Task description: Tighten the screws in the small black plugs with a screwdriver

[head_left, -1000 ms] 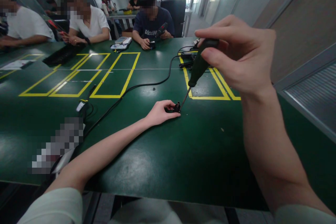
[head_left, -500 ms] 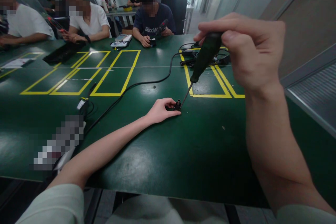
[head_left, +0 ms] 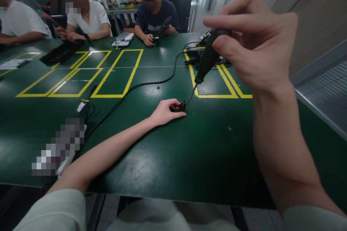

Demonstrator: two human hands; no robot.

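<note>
My right hand (head_left: 260,43) grips the dark green handle of a screwdriver (head_left: 208,57), thumb and forefinger at its top end. The shaft slants down to the left, its tip meeting a small black part (head_left: 182,106). That part has a short upright round piece and rests on the green table (head_left: 189,158). Pinched around it from the left are the thumb and fingers of my left hand (head_left: 166,111), low against the tabletop. The exact contact of tip and part is too small to make out.
A black cable (head_left: 146,83) curves across the table from a blurred-out device (head_left: 61,144) at left to a pile of dark gear (head_left: 195,56). Yellow tape (head_left: 108,96) outlines rectangles. Across the table, a person (head_left: 157,18) in a dark shirt handles a small black object; others sit at left.
The fingers of my right hand have shifted on the screwdriver handle, the forefinger now stretched straighter and the others lifted. My left hand still pinches the black part. The view has shifted slightly.
</note>
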